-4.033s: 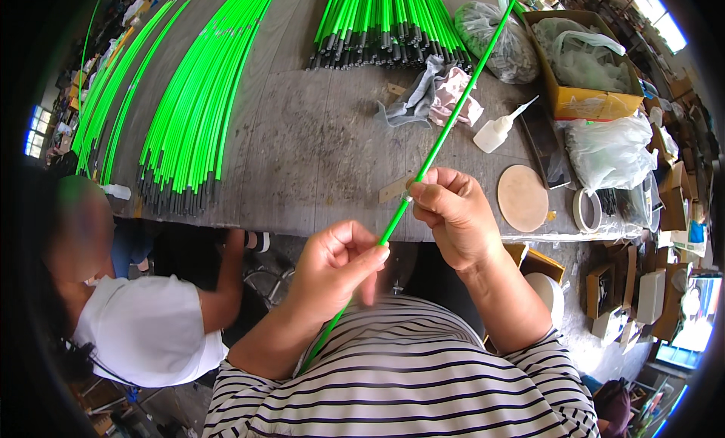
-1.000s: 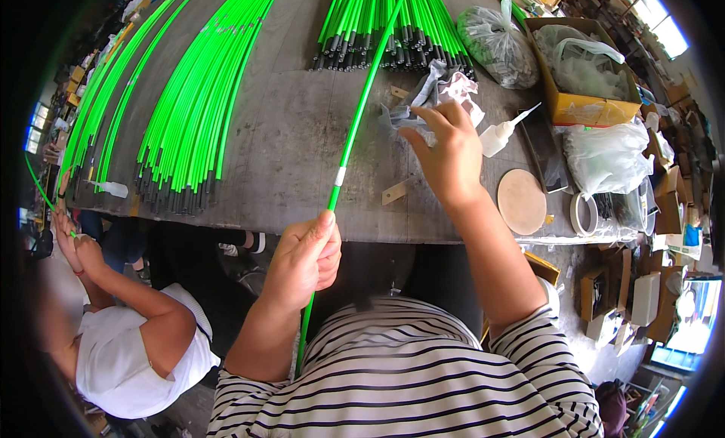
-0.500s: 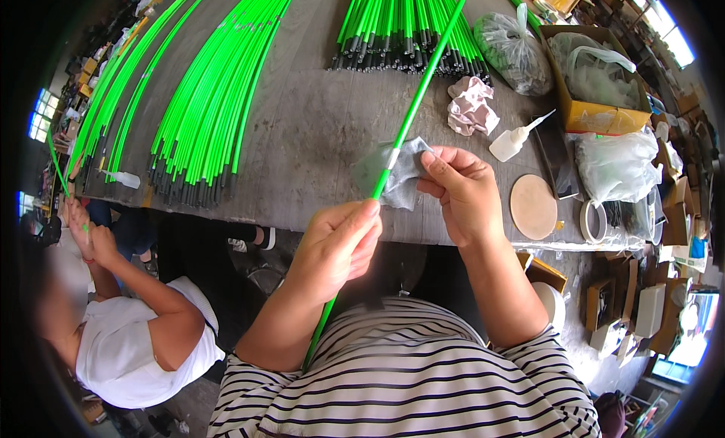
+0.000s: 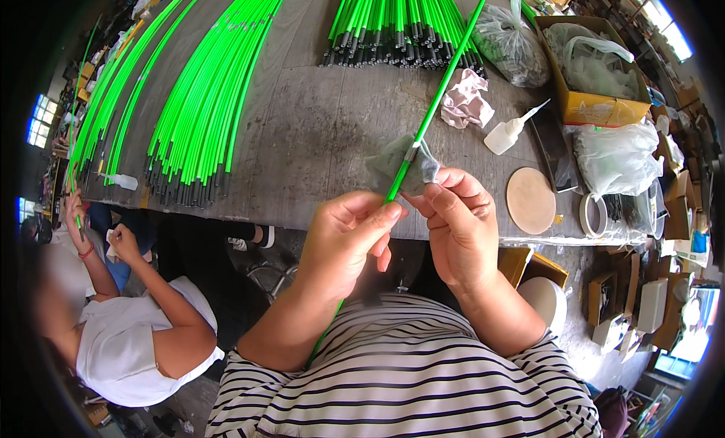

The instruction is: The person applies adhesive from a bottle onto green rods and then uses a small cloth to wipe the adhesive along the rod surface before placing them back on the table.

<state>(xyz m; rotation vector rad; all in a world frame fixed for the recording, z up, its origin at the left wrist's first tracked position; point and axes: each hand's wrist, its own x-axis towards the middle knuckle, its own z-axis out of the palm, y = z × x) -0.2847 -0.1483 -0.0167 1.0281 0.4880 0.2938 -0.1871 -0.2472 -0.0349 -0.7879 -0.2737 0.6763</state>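
My left hand [image 4: 343, 242] pinches a long bright green rod [image 4: 442, 87] just below a white band on it. The rod runs from my lap up and to the right over the grey table [image 4: 317, 136]. My right hand [image 4: 461, 226] holds a thin grey cloth [image 4: 396, 166] wrapped around the rod at that band. Both hands are close together at the table's near edge.
Rows of green rods [image 4: 204, 98] lie on the table's left, a bundle with dark ends [image 4: 400, 23] at the back. A crumpled tissue [image 4: 464, 98], squeeze bottle [image 4: 510, 132], round disc [image 4: 531, 200], plastic bags and a cardboard box [image 4: 596, 68] are right. A person in white [image 4: 128, 340] sits left.
The rod has slid downward through my hands and my hands have come closer together. My right hand now wraps the cloth around the rod at the white band.
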